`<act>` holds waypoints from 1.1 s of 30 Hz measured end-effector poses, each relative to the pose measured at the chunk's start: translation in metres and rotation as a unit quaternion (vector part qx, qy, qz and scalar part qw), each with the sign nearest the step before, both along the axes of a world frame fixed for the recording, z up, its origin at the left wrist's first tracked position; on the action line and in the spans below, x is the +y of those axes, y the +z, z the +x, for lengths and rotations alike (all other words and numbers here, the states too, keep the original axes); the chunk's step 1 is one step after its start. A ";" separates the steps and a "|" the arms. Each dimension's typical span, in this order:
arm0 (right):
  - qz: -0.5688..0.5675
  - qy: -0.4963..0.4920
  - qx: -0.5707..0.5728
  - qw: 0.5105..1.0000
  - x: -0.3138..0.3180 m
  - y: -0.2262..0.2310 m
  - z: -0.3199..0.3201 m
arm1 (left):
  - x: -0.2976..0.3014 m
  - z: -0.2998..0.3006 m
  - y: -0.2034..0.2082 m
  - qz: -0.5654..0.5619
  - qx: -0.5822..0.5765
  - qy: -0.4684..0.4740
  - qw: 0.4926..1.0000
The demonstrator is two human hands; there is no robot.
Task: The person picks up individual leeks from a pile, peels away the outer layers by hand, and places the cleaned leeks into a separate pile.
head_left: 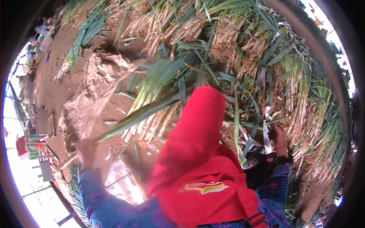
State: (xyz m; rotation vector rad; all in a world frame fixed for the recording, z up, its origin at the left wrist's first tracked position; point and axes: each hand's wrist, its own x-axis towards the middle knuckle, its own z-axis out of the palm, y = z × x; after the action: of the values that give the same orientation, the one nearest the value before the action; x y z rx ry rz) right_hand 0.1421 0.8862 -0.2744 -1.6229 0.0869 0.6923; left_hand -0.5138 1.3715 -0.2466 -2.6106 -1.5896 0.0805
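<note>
My left hand point(87, 152), smeared by motion, is closed round a single leek point(133, 121). The leek's pale root end sticks out to the left of the hand, and its long green leaves stretch up and right across a pile of leeks point(150, 123) on the ground. To the right of my red-covered knee, my right hand point(280, 139) is low beside a white strip point(266, 133) and loose green leaves. Its fingers are loosely bent and apart, with nothing visible in them.
Several leek bundles point(228, 41) lie in a curve along the far and right sides. A crumpled brown sheet point(91, 91) covers soil at left. Clear plastic point(123, 180) lies near my left forearm. Another leek bunch point(81, 40) is at far left, and stools point(45, 121) stand at the left edge.
</note>
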 end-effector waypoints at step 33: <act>0.270 0.175 -0.103 0.941 0.113 0.130 -0.117 | -0.136 0.547 0.164 -0.467 -0.536 -0.316 0.629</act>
State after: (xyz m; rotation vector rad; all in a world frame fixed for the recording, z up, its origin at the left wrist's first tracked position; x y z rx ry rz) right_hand 0.0255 0.9991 -0.1439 -1.1741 -0.5159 0.7305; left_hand 0.0328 1.2353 -0.0828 -4.3422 -0.4001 -1.2485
